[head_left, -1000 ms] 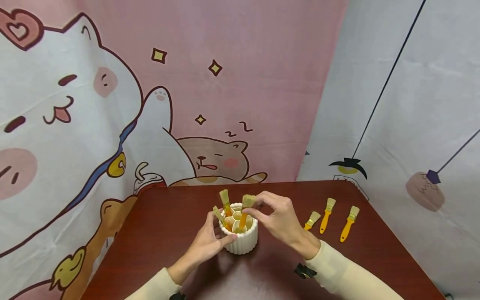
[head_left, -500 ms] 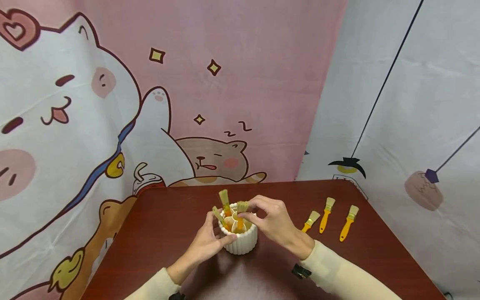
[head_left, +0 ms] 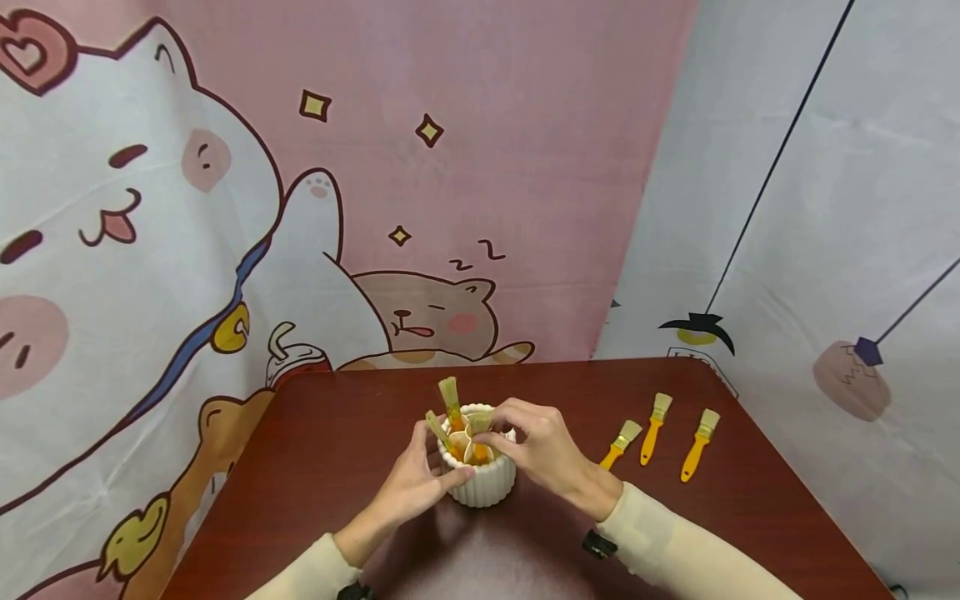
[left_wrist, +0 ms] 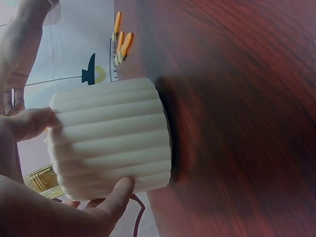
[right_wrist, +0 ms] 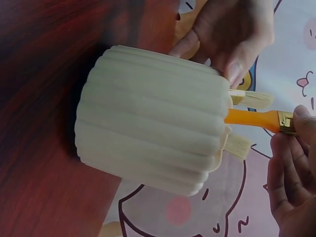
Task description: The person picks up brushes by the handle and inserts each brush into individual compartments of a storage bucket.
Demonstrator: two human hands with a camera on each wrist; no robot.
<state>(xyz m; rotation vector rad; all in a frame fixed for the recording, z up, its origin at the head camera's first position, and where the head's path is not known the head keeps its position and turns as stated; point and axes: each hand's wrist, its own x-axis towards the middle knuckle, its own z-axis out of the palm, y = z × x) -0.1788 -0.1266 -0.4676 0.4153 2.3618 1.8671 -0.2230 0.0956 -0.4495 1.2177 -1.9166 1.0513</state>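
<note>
A white ribbed pot [head_left: 483,485] with several inner compartments stands upright on the table. Around its left side my left hand [head_left: 408,492] grips it, thumb on the near rim. Between thumb and fingers my right hand [head_left: 543,446] pinches a paintbrush [right_wrist: 254,119] by its metal collar, bristles up. Its orange handle reaches down into a front compartment; the lower end is hidden by the pot wall. Two other brushes lean inside, a back-left paintbrush [head_left: 451,400] and a left paintbrush [head_left: 437,431], both bristles up.
On the table's right side lie three orange-handled brushes: a left one [head_left: 622,442], a middle one [head_left: 656,427] and a right one [head_left: 701,444]. The reddish-brown table [head_left: 337,450] meets a cartoon-printed cloth [head_left: 525,208] behind it.
My right hand has moved left and down, and the pinched brush has sunk deeper into the pot. My left hand has kept its hold on the pot.
</note>
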